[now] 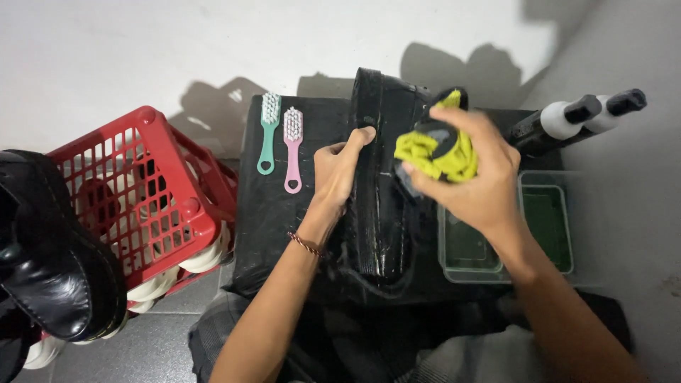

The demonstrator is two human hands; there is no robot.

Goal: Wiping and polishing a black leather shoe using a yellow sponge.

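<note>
A glossy black shoe lies lengthwise on a black-covered stand in front of me. My left hand rests on the shoe's left side, fingers spread against the sole edge. My right hand is closed around a yellow-green and grey cloth, held over the shoe's upper right side. A braided bracelet circles my left wrist.
A teal brush and a pink brush lie side by side at the stand's far left. A red crate holding white-soled shoes stands left, with a black shoe on it. Two clear tubs and two black-capped bottles sit right.
</note>
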